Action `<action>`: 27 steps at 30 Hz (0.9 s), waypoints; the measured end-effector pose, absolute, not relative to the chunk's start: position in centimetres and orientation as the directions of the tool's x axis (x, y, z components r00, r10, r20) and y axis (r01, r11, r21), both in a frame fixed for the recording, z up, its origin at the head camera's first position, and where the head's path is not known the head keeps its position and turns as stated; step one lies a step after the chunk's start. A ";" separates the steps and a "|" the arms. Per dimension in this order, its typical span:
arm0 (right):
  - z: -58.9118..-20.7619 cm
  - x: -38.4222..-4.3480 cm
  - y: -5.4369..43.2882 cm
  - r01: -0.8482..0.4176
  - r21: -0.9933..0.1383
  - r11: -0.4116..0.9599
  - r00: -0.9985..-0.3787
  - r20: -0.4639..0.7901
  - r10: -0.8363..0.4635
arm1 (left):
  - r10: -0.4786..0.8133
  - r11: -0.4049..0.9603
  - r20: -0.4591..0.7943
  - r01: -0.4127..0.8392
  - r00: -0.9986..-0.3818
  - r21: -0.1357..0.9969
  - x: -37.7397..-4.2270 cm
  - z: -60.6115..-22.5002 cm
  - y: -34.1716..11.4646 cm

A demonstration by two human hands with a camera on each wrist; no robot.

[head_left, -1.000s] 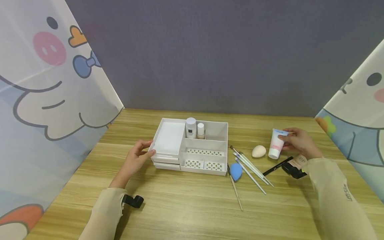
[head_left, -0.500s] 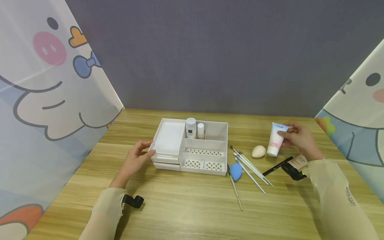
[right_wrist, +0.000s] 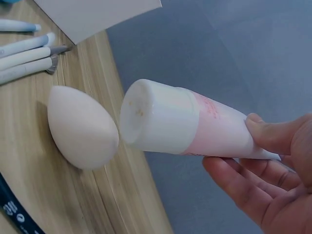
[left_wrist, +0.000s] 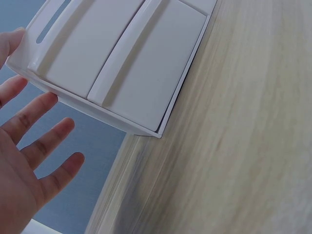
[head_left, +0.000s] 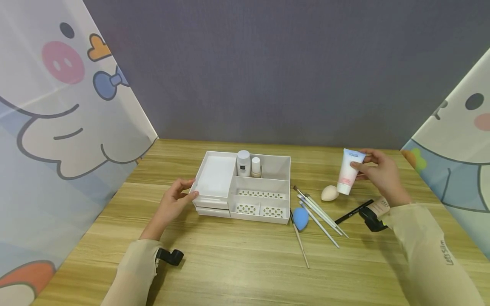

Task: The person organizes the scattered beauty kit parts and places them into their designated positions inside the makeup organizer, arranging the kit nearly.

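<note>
Above the worktop [head_left: 237, 276], the right hand [head_left: 380, 174] pinches a pink-and-white tube [head_left: 349, 171], apparently just clear of a sponge [head_left: 329, 193]; likely a lifting step, next needing a steady grip. The left hand [head_left: 173, 204], fingers extended, touches the organizer [head_left: 213, 176].

We read "Lets Slim" on the right sleeve [head_left: 430, 253], dark letters running lengthwise. White tube [head_left: 346, 172]: blue print at the upper end, pink print lower down, both too small or blurred for us. Black pencil [right_wrist: 17, 214]: pale marks plus a round sign, meaning unclear to us. White bottle [head_left: 243, 164]: dark square patch, unreadable. Beige tube [head_left: 380, 205]: lettering, can't make out.
</note>
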State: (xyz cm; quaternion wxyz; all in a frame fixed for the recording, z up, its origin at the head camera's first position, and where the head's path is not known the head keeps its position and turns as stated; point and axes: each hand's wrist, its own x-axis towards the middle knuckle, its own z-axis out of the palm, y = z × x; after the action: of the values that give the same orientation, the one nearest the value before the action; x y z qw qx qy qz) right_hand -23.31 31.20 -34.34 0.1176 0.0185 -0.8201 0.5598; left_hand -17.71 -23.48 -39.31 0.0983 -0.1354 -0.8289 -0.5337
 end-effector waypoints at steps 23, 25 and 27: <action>-34.2 -22.8 27.6 -0.327 -0.876 0.356 -0.918 0.384 0.103 | 0.119 0.378 0.311 0.333 -0.943 0.864 -17.9 -39.5 -23.6; -34.2 -22.8 27.2 -0.334 -0.864 0.378 -0.913 0.396 0.098 | 0.119 0.378 0.307 0.329 -0.944 0.865 -17.9 -39.5 -23.6; -34.2 -22.7 26.8 -0.343 -0.850 0.399 -0.908 0.410 0.092 | 0.117 0.377 0.307 0.328 -0.945 0.866 -17.9 -39.5 -23.6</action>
State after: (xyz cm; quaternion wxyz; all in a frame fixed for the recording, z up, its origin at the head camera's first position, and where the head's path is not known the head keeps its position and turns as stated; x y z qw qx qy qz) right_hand -22.66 26.76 -34.15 0.2004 0.0775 -0.8121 0.5426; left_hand -17.87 -23.57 -39.54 0.0972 -0.1351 -0.8240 -0.5417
